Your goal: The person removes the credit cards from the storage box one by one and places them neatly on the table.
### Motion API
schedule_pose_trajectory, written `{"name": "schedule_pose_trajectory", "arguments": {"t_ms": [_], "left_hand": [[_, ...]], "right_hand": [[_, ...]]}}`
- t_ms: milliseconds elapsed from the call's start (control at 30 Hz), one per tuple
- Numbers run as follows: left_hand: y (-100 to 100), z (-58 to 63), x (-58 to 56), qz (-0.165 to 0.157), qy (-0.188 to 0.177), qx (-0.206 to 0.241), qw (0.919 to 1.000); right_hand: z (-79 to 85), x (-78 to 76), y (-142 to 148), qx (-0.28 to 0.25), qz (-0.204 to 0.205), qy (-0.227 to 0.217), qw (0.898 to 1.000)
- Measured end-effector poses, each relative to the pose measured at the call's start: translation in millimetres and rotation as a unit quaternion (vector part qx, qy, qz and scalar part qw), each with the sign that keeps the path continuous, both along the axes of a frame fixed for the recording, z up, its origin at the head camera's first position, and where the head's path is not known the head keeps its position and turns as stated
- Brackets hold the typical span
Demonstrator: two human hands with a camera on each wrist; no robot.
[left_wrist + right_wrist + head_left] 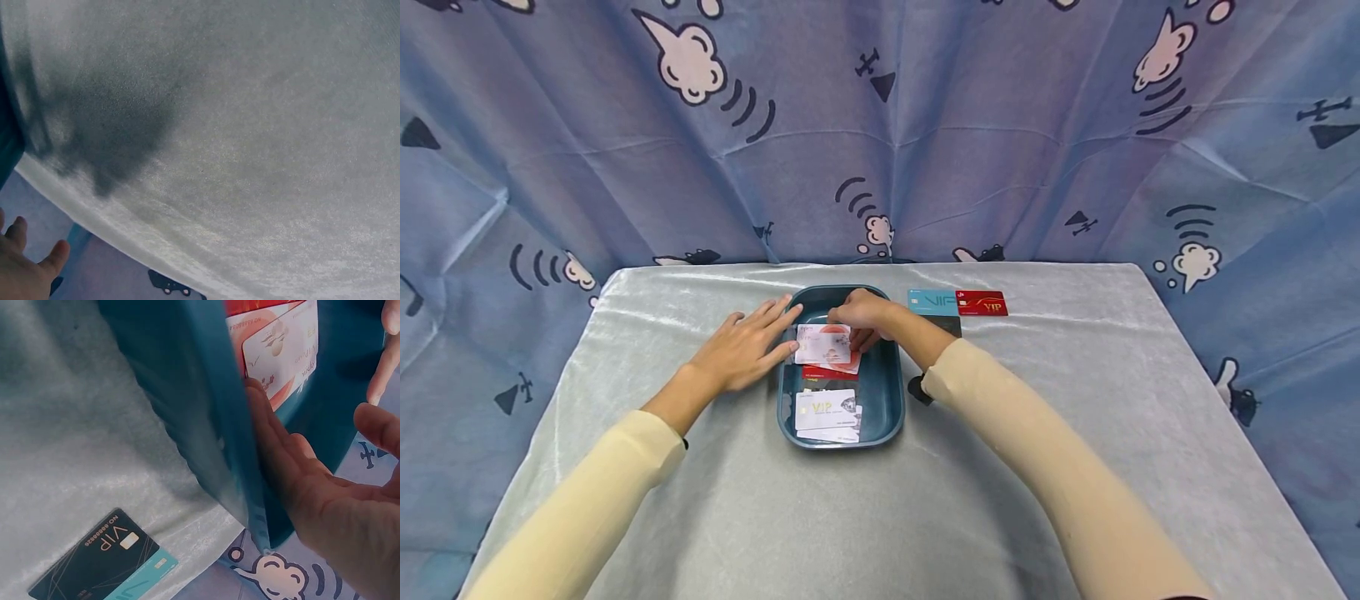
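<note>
Head view: right hand (867,313) touches card (822,345) in tray (891,400).

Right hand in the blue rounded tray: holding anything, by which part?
The right hand seems to hold nothing: fingers touch the edge of the white-and-pink rectangular card, thumb apart.
</note>
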State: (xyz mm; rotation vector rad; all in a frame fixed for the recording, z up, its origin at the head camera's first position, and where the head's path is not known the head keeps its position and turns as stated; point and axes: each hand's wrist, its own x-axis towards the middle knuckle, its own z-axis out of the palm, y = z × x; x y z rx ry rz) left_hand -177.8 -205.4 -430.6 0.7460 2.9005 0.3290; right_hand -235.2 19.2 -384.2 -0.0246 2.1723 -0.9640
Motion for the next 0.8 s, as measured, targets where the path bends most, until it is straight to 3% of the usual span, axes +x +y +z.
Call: {"name": "schedule_pose_trajectory", "arguments": {"t_ms": [800], "left_hand": [[-0.7, -1.9, 0.1, 0.003, 0.005, 0.006, 1.0000]], "right_hand": [[1.8, -0.5, 0.8, -0.018, -0.017, -0.030, 0.999]]}}
